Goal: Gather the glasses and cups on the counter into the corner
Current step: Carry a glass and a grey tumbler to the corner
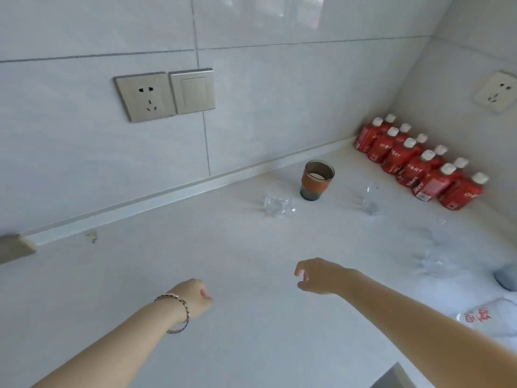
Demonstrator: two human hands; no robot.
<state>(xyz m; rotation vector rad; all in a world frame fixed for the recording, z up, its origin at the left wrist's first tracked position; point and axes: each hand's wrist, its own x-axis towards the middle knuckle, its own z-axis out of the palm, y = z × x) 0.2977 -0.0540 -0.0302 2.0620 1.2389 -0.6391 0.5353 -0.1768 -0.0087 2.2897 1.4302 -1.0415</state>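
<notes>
Glasses (277, 201) and the brown cup (318, 179) stand scattered mid-frame, short of the upper-right corner crowded by red bottles (419, 163). My right hand (316, 275) reaches toward them, loosely curved and empty. My left hand (195, 295), lower centre, is an empty fist.

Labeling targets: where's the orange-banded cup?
Head view, right of centre: the orange-banded cup stands on the counter by the back wall, between the left clear glass and the right clear glass, left of the red bottles.

The left hand (195, 296) is fisted and empty; the right hand (319, 275) hovers loosely open.
</notes>
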